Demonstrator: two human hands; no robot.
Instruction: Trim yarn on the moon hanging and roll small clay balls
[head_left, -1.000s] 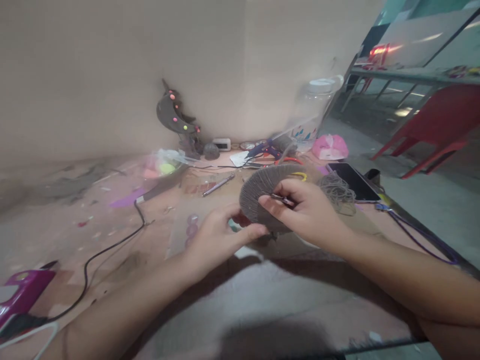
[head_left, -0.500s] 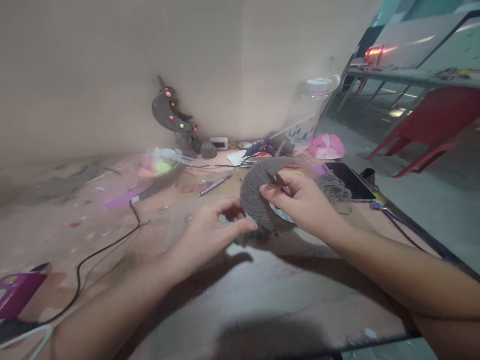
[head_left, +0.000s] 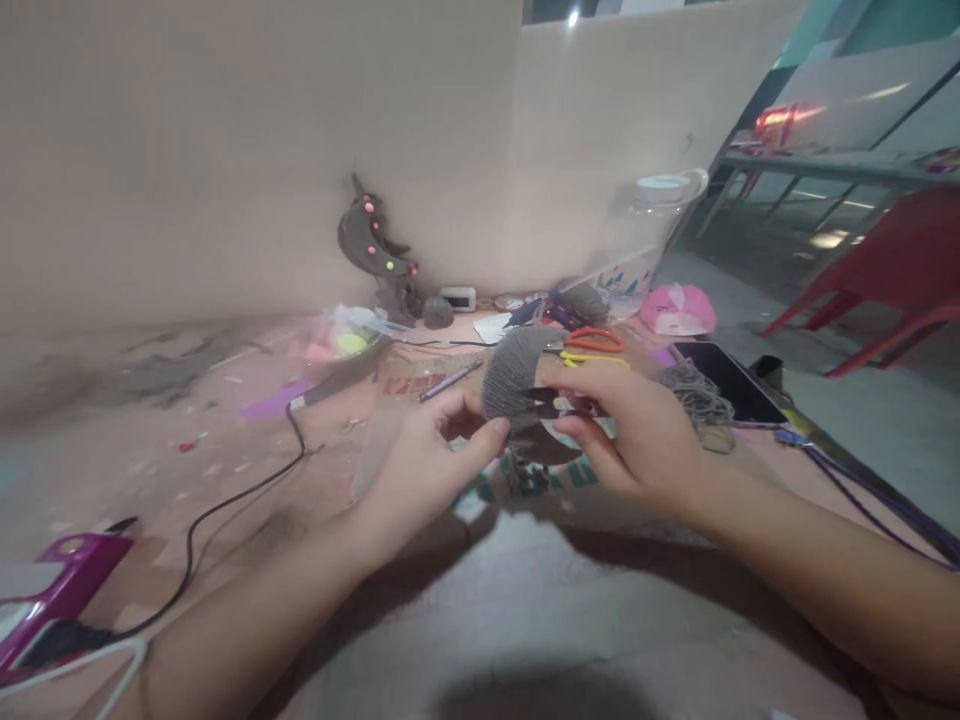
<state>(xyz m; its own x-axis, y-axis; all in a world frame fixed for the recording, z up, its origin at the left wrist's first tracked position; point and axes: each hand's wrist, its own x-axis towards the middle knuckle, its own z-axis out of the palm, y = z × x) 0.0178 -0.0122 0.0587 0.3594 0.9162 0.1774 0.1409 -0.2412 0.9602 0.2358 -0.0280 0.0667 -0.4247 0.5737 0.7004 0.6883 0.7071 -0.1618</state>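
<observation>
A crescent moon shape [head_left: 511, 385], wound closely with grey yarn, is held up over the table. My left hand [head_left: 431, 455] is closed on its left edge, thumb in front and fingers behind. A bare brown part of the crescent shows at its lower right end. Beside the inner curve is my right hand [head_left: 649, 425], its thumb and fingers curled around a small dark thing that is too blurred to name. Right of that hand lies a loose heap of grey yarn [head_left: 697, 395].
Against the wall leans a grey crescent [head_left: 364, 240] with coloured balls. Orange-handled scissors [head_left: 596, 340], a pen [head_left: 450, 380], a clear bottle [head_left: 641, 240], a pink bundle [head_left: 679, 310] and a dark tablet [head_left: 731, 385] lie or stand around. A black cord [head_left: 225, 495] crosses the left side.
My right hand has drawn back from the crescent's face to its inner side, its fingers more parted. The crescent has turned slightly. The whole view has shifted a little.
</observation>
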